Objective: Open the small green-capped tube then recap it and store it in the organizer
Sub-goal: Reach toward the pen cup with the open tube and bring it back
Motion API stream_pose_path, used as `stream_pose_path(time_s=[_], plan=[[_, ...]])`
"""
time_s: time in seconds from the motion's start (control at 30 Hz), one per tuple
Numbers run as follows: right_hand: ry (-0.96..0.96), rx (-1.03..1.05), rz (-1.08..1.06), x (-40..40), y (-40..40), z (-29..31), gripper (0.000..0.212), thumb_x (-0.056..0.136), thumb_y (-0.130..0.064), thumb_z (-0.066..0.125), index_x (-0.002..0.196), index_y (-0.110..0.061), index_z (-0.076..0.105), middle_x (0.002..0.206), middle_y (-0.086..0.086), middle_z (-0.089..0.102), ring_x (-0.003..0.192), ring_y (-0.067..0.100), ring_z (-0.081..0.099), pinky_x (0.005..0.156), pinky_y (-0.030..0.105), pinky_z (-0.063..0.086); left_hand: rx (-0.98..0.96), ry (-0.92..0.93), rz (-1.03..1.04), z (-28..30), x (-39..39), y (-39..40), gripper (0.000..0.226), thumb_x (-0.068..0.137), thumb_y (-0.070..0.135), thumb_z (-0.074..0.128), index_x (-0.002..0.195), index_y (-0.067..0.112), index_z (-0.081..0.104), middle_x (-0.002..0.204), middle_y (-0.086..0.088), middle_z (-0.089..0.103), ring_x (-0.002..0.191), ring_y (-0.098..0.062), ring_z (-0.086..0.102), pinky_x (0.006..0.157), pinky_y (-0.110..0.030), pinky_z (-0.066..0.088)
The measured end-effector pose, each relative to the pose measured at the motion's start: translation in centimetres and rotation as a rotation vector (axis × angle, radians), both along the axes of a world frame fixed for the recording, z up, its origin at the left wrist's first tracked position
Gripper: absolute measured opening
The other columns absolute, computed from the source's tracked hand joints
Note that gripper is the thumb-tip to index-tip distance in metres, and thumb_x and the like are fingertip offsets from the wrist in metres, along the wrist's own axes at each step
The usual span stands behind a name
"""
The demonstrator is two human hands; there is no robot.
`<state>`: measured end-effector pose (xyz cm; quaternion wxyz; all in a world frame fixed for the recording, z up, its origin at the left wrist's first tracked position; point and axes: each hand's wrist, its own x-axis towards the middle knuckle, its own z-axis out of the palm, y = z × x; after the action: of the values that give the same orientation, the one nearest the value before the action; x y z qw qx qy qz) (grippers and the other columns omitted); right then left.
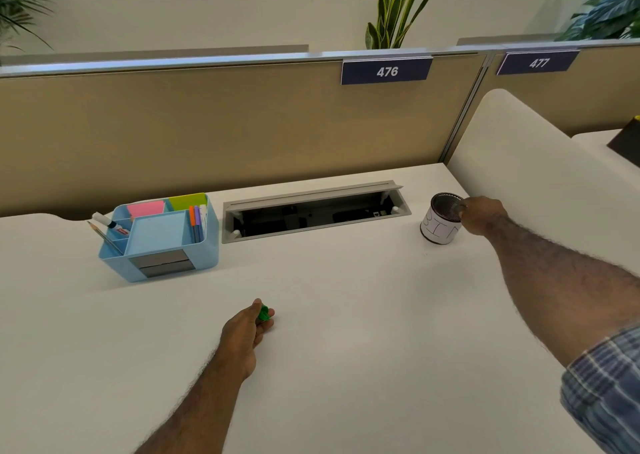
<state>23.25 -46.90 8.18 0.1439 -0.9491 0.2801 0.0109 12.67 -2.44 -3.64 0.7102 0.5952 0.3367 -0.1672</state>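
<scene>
Lower centre: left hand (247, 332) pinches a green-capped tube (264, 313) just above the worktop (346, 349); cap apparently on. Right hand (481, 215), fingers closed at the mesh cup (441, 218) rim. Next: carry to the organizer (162, 239), upper left.

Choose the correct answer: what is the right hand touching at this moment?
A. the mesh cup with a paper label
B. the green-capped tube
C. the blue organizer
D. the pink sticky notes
A: the right hand rests on the rim of the mesh cup, far from the blue organizer.
</scene>
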Motion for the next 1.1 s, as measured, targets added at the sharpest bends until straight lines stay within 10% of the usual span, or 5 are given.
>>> stream_pose_path(time_s=[0.33,0.7,0.8,1.1], plan=[[0.016,-0.013,-0.06,0.1,-0.4,0.4,0.037,0.096,-0.027,0.047,0.124,-0.005,0.06,0.13,0.021,0.059,0.121,0.042,0.053,0.098,0.04,0.046,0.001,-0.006,0.001,0.2,-0.1,-0.1,0.017,0.093,0.033,0.056,0.093,0.019,0.064,0.092,-0.004,0.071,0.083,-0.015,0.064,0.079,-0.033,0.04],[-0.56,0.822,-0.383,-1.0,3.5,-1.0,0.029,0.091,-0.042,0.059,0.079,-0.016,0.061,0.093,0.013,0.065,0.058,0.013,0.061,0.055,0.029,0.046,0.032,-0.021,-0.016,0.5,-0.5,-0.4,0.017,0.091,0.032,0.059,0.097,0.019,0.068,0.091,-0.002,0.073,0.081,-0.015,0.063,0.074,-0.03,0.04],[-0.52,0.375,-0.308,-2.5,3.6,-1.6,0.038,0.093,-0.029,0.055,0.125,-0.008,0.055,0.12,0.023,0.065,0.107,0.035,0.064,0.089,0.041,0.049,0.036,-0.013,-0.021,0.7,-0.7,-0.5,0.017,0.09,0.032,0.06,0.096,0.019,0.069,0.089,-0.002,0.073,0.08,-0.016,0.063,0.078,-0.033,0.04],[-0.218,0.049,-0.144,-3.4,1.5,-0.1,0.028,0.092,-0.022,0.051,0.115,-0.018,0.066,0.117,0.023,0.065,0.108,0.045,0.06,0.09,0.046,0.052,0.05,-0.011,-0.025,0.7,-1.1,-0.3,0.017,0.09,0.033,0.06,0.094,0.019,0.069,0.09,-0.002,0.073,0.081,-0.017,0.064,0.08,-0.033,0.04]])
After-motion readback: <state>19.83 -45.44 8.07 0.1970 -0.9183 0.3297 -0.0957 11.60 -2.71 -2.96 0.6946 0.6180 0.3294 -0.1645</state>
